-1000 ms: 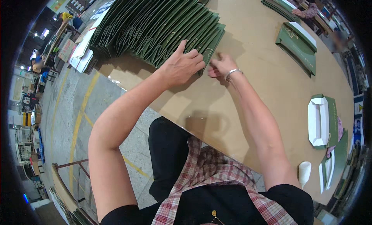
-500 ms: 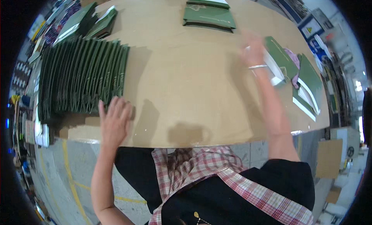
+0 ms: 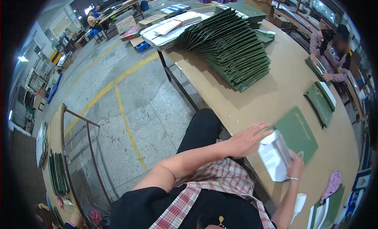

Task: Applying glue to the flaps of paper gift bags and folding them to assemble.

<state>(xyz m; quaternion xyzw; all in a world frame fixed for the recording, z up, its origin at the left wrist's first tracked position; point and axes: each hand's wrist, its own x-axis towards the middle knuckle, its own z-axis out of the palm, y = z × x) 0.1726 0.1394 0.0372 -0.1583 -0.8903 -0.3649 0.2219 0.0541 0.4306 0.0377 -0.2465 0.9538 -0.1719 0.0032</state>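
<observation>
A white folded paper piece (image 3: 275, 155) lies on a flat green folder (image 3: 297, 133) near the table's front edge. My left hand (image 3: 247, 139) rests on the white piece's left end with fingers spread. My right hand (image 3: 296, 166) grips its right side; a bracelet is on that wrist. A long fanned row of green folders (image 3: 232, 47) lies further up the brown table (image 3: 271, 91), out of reach of both hands.
Another person (image 3: 330, 51) works at the table's far side with more green folders (image 3: 321, 99). White sheets (image 3: 173, 26) are stacked beyond the fanned row. A metal rack (image 3: 78, 150) stands on the concrete floor at left. A white cup (image 3: 299, 201) sits by my right forearm.
My view has swung round. The left hand left the table edge by the fanned folders and joined the right hand on the white piece over the single green folder.
</observation>
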